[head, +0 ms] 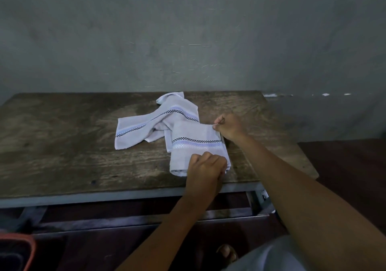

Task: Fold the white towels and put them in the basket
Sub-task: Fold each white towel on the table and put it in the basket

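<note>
I see a dim, flat, cool-toned feed. Weak sheen on the table; the folded towel is the brightest patch. Under the table it's nearly black. Wide-angle bowing at edges, bottom corners soft.

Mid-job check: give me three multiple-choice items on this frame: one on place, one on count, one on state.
1. The crumpled towel lies where from the folded towel? A) behind-left B) on the floor C) on a chair
2. Towels on the table? A) one B) two C) four
3. The hands? A) both grip the folded towel B) both idle C) one holds a cup
Key: 1A, it sits toward the wall; 2B, one crumpled, one folded; 3A, left hand and right hand pinch its right-side corners.
</note>
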The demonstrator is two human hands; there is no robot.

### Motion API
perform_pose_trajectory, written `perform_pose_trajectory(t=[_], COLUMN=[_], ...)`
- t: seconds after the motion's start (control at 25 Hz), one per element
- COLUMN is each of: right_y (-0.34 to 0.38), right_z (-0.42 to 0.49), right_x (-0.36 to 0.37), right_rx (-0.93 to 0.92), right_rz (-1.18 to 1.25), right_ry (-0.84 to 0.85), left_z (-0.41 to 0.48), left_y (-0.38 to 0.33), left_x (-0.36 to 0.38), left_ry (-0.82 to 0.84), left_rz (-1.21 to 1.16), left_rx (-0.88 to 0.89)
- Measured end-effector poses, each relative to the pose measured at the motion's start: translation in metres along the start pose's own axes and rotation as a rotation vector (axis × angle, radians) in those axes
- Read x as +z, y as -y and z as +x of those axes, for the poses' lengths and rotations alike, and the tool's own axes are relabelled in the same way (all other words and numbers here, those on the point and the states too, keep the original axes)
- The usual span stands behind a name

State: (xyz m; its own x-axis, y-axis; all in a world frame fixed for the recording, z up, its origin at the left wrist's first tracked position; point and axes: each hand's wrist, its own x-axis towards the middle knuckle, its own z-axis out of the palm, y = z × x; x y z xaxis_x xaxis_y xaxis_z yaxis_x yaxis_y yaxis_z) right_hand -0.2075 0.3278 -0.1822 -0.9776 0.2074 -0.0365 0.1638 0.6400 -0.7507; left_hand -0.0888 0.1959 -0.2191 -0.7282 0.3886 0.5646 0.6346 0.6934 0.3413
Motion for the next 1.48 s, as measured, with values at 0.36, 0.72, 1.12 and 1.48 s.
perform_pose_trajectory(t=[0.36, 0.72, 1.12, 1.48], right_y=[0.032, -0.019, -0.044, -0.029], right_z=[-0.030, -0.045, -0.058, -0.098], right_x=[0.023, 0.026, -0.033, -0.018], right_rx=[-0.432, -0.183, -0.412, -0.413], right_rz=[-0.405, -0.524, -0.847, -0.671], right_ry=[-0.132, 0.191, 0.376, 0.254], left_z=[-0.005, 0.003, 0.050, 0.018], left_y=[0.068, 0.089, 0.074, 0.046], left_x=[-0.040, -0.035, -0.034, -0.029], left_ry=[-0.030, 0.319, 0.575, 0.423], left_rz=[0.133, 0.294, 0.462, 0.229], left_rx=[-0.236, -0.138, 0.032, -0.331])
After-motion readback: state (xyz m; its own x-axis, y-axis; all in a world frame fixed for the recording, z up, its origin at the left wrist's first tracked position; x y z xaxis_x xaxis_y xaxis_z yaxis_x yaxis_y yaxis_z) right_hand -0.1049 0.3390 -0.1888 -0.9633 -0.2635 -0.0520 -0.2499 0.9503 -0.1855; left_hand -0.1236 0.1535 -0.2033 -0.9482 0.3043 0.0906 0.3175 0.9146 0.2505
